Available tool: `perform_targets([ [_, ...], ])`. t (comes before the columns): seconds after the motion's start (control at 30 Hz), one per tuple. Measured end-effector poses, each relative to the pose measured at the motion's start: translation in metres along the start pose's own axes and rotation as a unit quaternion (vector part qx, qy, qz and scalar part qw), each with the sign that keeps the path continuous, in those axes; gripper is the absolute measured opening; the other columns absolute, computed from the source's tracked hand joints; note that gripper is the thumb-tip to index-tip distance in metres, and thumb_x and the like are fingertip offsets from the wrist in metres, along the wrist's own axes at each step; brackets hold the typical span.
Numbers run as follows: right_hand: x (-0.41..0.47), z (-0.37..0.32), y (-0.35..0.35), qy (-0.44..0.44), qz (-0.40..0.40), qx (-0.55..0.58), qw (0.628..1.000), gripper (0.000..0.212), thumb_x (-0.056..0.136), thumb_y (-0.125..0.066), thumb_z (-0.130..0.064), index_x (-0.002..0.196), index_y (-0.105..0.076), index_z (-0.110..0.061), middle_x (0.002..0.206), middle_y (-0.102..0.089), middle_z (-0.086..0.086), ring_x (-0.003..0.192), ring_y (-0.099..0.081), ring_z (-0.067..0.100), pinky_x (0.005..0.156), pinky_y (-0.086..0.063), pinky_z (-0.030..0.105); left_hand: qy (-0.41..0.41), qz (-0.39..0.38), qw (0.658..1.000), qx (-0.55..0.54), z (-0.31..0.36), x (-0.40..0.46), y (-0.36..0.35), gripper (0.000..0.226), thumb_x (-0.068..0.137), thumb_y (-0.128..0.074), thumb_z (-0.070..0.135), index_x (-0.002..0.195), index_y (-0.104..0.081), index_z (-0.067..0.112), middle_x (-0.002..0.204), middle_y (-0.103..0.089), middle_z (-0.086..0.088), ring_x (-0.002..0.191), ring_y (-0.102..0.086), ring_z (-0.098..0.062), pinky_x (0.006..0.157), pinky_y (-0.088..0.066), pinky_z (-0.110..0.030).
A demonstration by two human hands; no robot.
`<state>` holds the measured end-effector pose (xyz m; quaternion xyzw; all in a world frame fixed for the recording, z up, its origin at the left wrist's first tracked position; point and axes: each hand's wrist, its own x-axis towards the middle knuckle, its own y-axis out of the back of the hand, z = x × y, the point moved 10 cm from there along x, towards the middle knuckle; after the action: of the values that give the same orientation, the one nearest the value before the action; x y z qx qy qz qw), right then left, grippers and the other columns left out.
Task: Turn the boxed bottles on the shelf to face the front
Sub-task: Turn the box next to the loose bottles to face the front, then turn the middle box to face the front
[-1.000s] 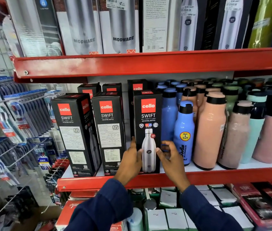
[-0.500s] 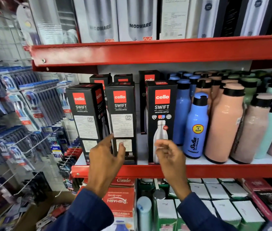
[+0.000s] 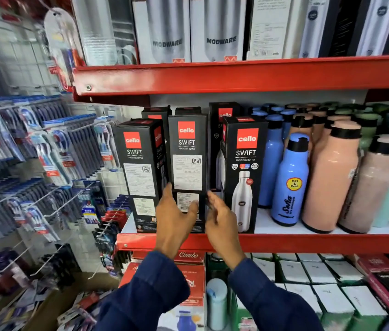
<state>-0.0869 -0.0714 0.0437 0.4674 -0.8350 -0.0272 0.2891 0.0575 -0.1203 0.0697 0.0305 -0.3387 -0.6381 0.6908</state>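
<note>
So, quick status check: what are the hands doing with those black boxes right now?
Left hand gripping middle box, label side out. Right hand open beside it. Right box already shows the bottle picture; left box unturned. Nothing blocking.

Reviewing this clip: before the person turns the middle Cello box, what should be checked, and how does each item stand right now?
1. Left hand on the middle box: ok, thumb across its lower label.
2. Right hand gripping that box: cannot tell; its fingers sit at the right edge, contact unclear.
3. Middle box shows its picture face: not ok, a printed label side faces out.
4. Right box faces front: ok, bottle picture visible.
5. Left box faces front: not ok, label side out and angled.
6. Room to rotate: cannot tell; the gaps to both neighbours look narrow.
</note>
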Motion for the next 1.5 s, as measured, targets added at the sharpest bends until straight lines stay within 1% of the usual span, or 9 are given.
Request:
perform_targets([
  [0.1,-0.006,-0.008,0.007,0.018,0.023,0.025,0.999,0.049,0.093,-0.042,0.002,0.139,-0.048,-0.015,0.134,-0.059,-0.003,0.122,-0.054,0.000,0.105,-0.039,0.013,-0.027,0.027,0.999,-0.031,0.008,-0.003,0.009,0.079,0.078,-0.076,0.040,0.143,-0.041,0.011,0.129,-0.067,-0.008,0.118,-0.063,-0.025,0.102,-0.046,-0.029],
  [0.27,-0.017,-0.026,0.019,0.046,0.059,0.057,0.996,0.047,0.093,-0.039,0.004,0.132,-0.054,-0.018,0.129,-0.064,-0.005,0.118,-0.058,0.000,0.104,-0.045,0.020,-0.031,0.036,0.996,-0.070,0.005,-0.004,0.015,0.103,0.060,-0.077,0.069,0.143,-0.036,0.023,0.135,-0.064,-0.002,0.121,-0.062,-0.020,0.102,-0.052,-0.044],
  [0.53,-0.023,-0.031,0.047,0.061,0.128,0.038,0.989,0.040,0.093,-0.048,-0.004,0.131,-0.053,-0.017,0.123,-0.065,-0.008,0.113,-0.059,-0.001,0.098,-0.049,0.020,-0.060,0.048,0.987,-0.143,0.008,-0.015,0.039,0.084,0.064,-0.084,0.032,0.138,-0.045,0.022,0.108,-0.067,0.018,0.092,-0.062,0.011,0.084,-0.050,-0.009],
  [0.67,-0.012,-0.020,0.024,0.025,0.032,-0.001,0.999,0.046,0.095,-0.052,-0.039,0.137,-0.049,-0.022,0.123,-0.066,-0.008,0.106,-0.063,0.001,0.094,-0.054,0.031,-0.070,-0.017,0.981,-0.179,0.000,-0.009,0.031,0.083,0.071,-0.071,0.036,0.147,-0.039,0.031,0.114,-0.070,0.014,0.100,-0.068,-0.004,0.094,-0.057,-0.037],
  [0.87,-0.010,-0.022,0.018,0.012,0.054,0.011,0.998,0.045,0.095,-0.055,-0.016,0.139,-0.047,-0.013,0.117,-0.051,-0.014,0.110,-0.050,-0.005,0.082,-0.036,-0.006,-0.103,-0.123,0.974,-0.157,-0.006,0.007,-0.002,0.062,0.098,-0.043,0.029,0.153,-0.020,0.045,0.106,-0.057,0.031,0.088,-0.055,0.008,0.085,-0.046,-0.022],
  [0.97,-0.006,-0.018,0.012,0.005,0.063,-0.010,0.998,0.045,0.096,-0.053,-0.013,0.140,-0.045,-0.012,0.116,-0.059,-0.007,0.100,-0.055,-0.011,0.080,-0.040,-0.003,-0.083,-0.131,0.977,-0.144,-0.016,0.018,-0.015,0.059,0.103,-0.043,0.022,0.154,-0.020,0.042,0.112,-0.059,0.037,0.083,-0.058,0.012,0.078,-0.047,-0.010],
  [1.1,-0.001,-0.001,0.002,-0.018,0.054,-0.053,0.997,0.046,0.096,-0.051,-0.013,0.141,-0.042,-0.009,0.114,-0.069,0.020,0.103,-0.067,0.028,0.081,-0.050,0.024,-0.054,-0.137,0.983,-0.106,-0.031,0.023,-0.031,0.060,0.103,-0.042,0.024,0.156,-0.016,0.036,0.097,-0.067,0.004,0.078,-0.061,-0.012,0.073,-0.049,-0.023],
  [1.4,-0.005,0.023,-0.011,-0.037,0.007,-0.082,0.996,0.051,0.096,-0.048,-0.008,0.145,-0.035,-0.012,0.121,-0.067,0.019,0.107,-0.065,0.028,0.081,-0.049,0.020,-0.016,-0.157,0.986,-0.051,-0.055,0.014,-0.045,0.057,0.103,-0.041,0.020,0.156,-0.019,0.024,0.087,-0.068,-0.005,0.071,-0.064,-0.022,0.067,-0.047,-0.029],
  [1.5,-0.012,0.021,-0.003,-0.032,0.045,-0.054,0.997,0.049,0.093,-0.053,-0.008,0.141,-0.043,-0.014,0.123,-0.066,0.009,0.107,-0.062,0.009,0.081,-0.042,-0.002,-0.014,-0.150,0.987,-0.052,-0.059,0.004,-0.033,0.060,0.100,-0.050,0.020,0.155,-0.025,0.018,0.102,-0.071,0.002,0.091,-0.068,-0.013,0.088,-0.052,-0.031],
])
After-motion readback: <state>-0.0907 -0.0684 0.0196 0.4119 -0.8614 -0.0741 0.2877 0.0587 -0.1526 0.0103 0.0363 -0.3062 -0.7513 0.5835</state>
